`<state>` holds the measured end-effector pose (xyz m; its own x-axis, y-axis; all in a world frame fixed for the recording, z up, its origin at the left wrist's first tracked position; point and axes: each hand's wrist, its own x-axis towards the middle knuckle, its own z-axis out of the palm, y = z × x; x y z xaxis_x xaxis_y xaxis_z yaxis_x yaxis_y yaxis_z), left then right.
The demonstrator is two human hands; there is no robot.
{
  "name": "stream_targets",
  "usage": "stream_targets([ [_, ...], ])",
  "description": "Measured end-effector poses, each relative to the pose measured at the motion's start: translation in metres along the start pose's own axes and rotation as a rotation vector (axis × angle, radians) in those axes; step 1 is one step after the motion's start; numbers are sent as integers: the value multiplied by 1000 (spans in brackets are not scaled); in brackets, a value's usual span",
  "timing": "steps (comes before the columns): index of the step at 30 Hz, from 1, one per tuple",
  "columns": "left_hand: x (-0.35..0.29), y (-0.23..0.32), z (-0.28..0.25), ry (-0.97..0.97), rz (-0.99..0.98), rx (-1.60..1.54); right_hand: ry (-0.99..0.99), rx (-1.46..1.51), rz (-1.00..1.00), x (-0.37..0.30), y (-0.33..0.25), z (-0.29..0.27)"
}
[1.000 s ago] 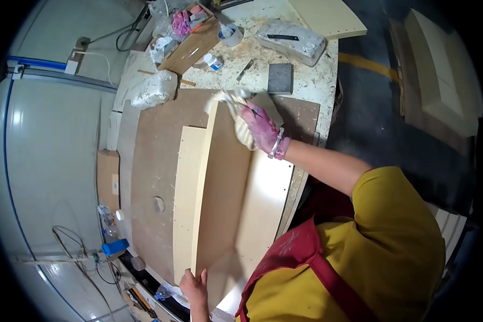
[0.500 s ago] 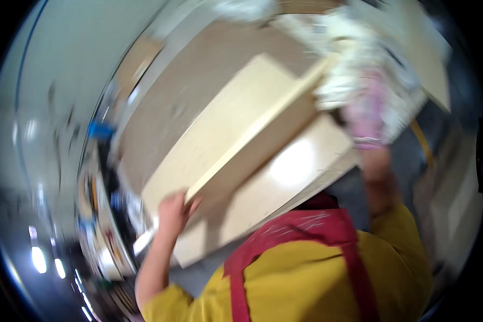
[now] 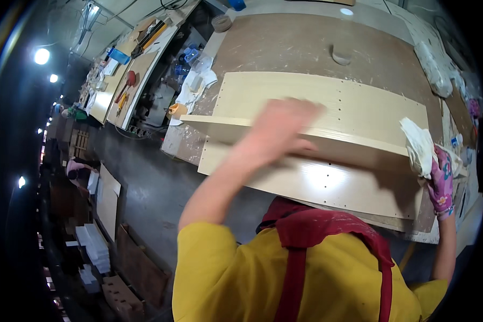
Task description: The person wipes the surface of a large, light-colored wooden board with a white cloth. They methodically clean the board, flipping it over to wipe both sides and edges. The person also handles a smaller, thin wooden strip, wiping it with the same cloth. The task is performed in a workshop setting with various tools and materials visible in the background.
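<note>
A long pale board (image 3: 354,140) stands on edge across a pale flat panel (image 3: 284,86) with rows of small holes, lying on the worktable. Over the middle of the board's upper edge is my left hand (image 3: 284,129), blurred, its thumb apart from its fingers and nothing visible in it. Whether it touches the edge I cannot tell. In a pink flowered glove, my right hand (image 3: 441,182) grips a crumpled white cloth (image 3: 417,145) at the board's right end. The cloth covers that end, and most of the gloved fingers are hidden behind it.
A clear container (image 3: 342,53) stands on the brown tabletop (image 3: 284,40) beyond the panel. Plastic-wrapped material (image 3: 433,70) lies at the far right. White rags (image 3: 195,88) lie by the table's left end. Further left are a tool bench (image 3: 112,107) and another person (image 3: 79,170).
My left hand has left the board's left end and is over its middle. The cloth stays in my right hand at the right end. The whole view has turned.
</note>
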<state>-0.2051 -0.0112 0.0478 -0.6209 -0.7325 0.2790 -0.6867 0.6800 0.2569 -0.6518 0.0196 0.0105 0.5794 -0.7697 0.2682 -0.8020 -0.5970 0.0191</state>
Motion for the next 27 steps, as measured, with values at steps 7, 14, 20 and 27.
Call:
stream_targets([
  [7, -189, -155, -21, 561, -810, -732, -116, 9, 93, 24, -23, -6],
  [14, -174, -166, 28, 769, -792, -1148, -141, 345, -480, 232, -208, 23],
  [20, -163, -171, 31, 871, -888, -1362, -169, 468, -430, 377, -366, 80],
  [27, -182, -194, 51, 845, -855, -1178, 12, 276, -462, 319, -325, 63],
])
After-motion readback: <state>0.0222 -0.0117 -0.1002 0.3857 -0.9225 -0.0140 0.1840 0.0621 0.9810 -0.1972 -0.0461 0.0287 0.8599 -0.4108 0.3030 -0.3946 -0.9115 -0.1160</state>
